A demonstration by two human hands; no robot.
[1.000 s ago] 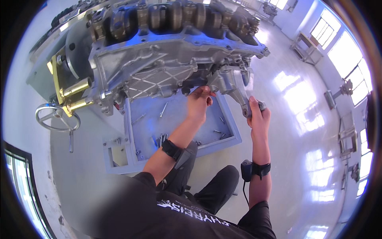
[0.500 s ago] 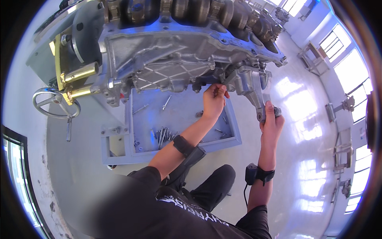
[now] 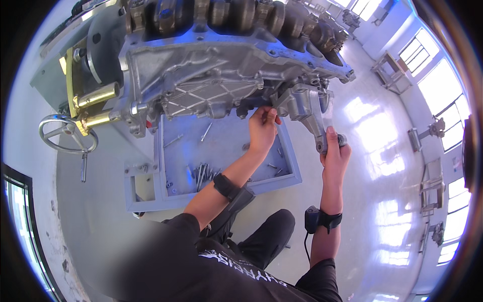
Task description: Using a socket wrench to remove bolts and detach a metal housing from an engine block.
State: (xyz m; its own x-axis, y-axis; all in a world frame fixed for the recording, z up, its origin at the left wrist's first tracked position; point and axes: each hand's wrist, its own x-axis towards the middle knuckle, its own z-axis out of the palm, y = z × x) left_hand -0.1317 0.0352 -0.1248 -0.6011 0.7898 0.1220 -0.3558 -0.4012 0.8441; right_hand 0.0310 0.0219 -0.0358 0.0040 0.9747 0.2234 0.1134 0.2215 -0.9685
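Note:
A grey metal engine block (image 3: 201,60) spans the top of the view, its crankshaft (image 3: 221,17) exposed along the upper side. At its right end a cast metal bracket (image 3: 311,113) sits against the block, with an arm slanting down toward me. My right hand (image 3: 334,156) is closed around the lower end of that arm, thumb on top. My left hand (image 3: 262,132) reaches up to the bracket's left side, thumb and fingers pinched together. Whatever is between those fingertips, if anything, is hidden from view.
Below the block is a grey tray (image 3: 226,194) holding several loose bolts (image 3: 203,173) and small parts. A handwheel (image 3: 68,132) and brass-coloured stand tubes (image 3: 100,95) are at left. Benches (image 3: 390,73) line the right wall.
The whole scene has shifted slightly left in the view. Both hands keep their places at the bracket, with little visible change in grip.

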